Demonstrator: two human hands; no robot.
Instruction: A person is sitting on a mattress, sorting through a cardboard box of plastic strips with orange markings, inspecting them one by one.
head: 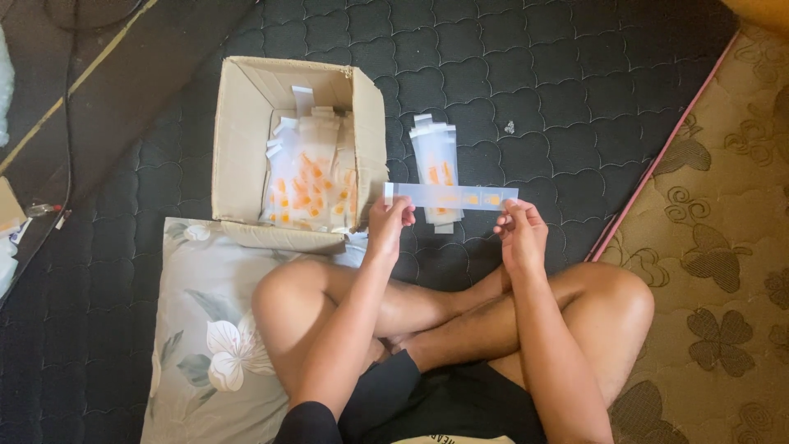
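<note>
Person sits cross-legged on a dark quilted mattress point(526, 74), holding a long clear plastic strip point(450, 196) level in front of the knees, above the mattress and not touching it.

Left hand point(389, 220) pinches the strip's left end, thumb on top, fingers under. Right hand point(519, 230) pinches the right end, fingers curled up at the edge. Both grips closed on the strip; no slack visible between them.

Strip looks thin, light and floppy: it stays flat only because both ends are held. It carries small orange pieces in a row; what they are, I can't tell at this resolution. Film is likely slick and creases easily, so end pinches on the plain margins are the sensible hold, not the middle.

A stack of similar strips point(436, 164) lies on the mattress just behind the held one, partly overlapped in view. The open cardboard box point(238, 123) to the left holds many more, loosely piled. The box's front edge touches a floral pillow point(205, 329) beside the left knee.
</note>
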